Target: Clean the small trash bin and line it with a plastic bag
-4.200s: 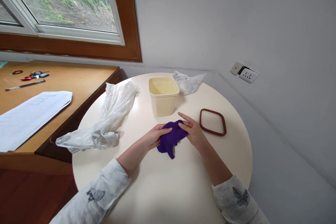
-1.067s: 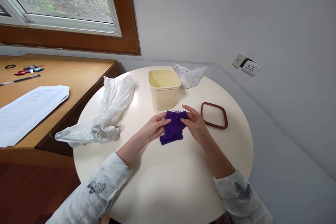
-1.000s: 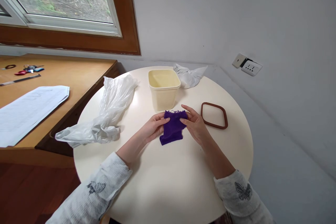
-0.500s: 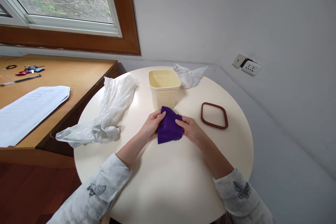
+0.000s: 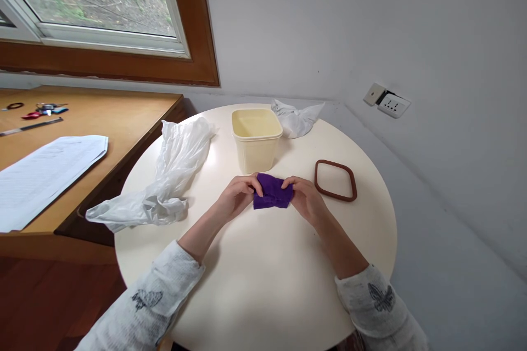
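Between my two hands is a small purple cloth, creased and bunched along its middle. My left hand pinches its left edge, thumb on top. The right edge is gripped by my right hand, also with the thumb over the fabric. Fingers beneath the cloth are partly hidden. Just behind the cloth stands a cream plastic bin, upright and without a lid. A brown rounded-square frame lies flat on the table to the right of my right hand.
The round white table carries a crumpled clear plastic bag at left and another plastic bag behind the bin. A wooden desk adjoins on the left, with papers, keys and a wall socket at right.
The purple cloth has been gathered and folded shorter, its lower edge now higher. My right hand has shifted slightly to the right, and both thumbs press on the fabric.
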`<move>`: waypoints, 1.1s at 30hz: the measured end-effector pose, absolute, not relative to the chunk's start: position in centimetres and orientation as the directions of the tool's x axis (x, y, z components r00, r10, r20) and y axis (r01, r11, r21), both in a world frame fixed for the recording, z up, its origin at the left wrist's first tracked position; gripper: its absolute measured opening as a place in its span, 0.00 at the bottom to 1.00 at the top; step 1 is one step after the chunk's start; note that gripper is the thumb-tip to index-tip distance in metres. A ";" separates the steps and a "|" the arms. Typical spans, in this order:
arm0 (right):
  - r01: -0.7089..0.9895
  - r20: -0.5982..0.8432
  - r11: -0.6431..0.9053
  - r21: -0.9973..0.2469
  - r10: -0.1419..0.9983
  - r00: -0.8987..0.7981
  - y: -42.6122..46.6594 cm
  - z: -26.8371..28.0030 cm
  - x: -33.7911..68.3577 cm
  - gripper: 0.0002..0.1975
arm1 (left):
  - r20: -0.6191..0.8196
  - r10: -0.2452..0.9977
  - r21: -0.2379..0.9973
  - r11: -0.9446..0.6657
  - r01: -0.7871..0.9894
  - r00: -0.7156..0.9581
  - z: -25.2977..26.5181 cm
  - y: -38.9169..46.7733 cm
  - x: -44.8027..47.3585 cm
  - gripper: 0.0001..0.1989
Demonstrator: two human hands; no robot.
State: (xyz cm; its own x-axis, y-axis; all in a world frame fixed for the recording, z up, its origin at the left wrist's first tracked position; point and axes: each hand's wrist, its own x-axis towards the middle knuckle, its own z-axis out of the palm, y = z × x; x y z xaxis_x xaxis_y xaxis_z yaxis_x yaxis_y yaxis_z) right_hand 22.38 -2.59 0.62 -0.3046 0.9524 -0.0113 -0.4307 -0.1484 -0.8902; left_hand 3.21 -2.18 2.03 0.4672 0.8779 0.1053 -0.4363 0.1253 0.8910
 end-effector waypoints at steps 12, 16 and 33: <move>-0.206 -0.035 -0.079 -0.975 0.976 -0.213 -2.3 -0.6 22.0 0.24 | 0.027 0.904 0.898 0.165 -0.408 0.426 1.5 -2.3 4.0 0.07; -0.186 0.028 0.022 -0.982 0.999 -0.028 -1.9 -0.1 22.9 0.13 | 0.013 0.907 0.869 0.198 -0.453 0.421 1.5 -2.1 4.2 0.06; 0.429 0.556 0.377 -0.821 0.700 0.449 1.0 4.4 30.4 0.12 | -0.033 0.914 0.866 0.229 -0.445 0.405 1.1 -2.0 4.0 0.06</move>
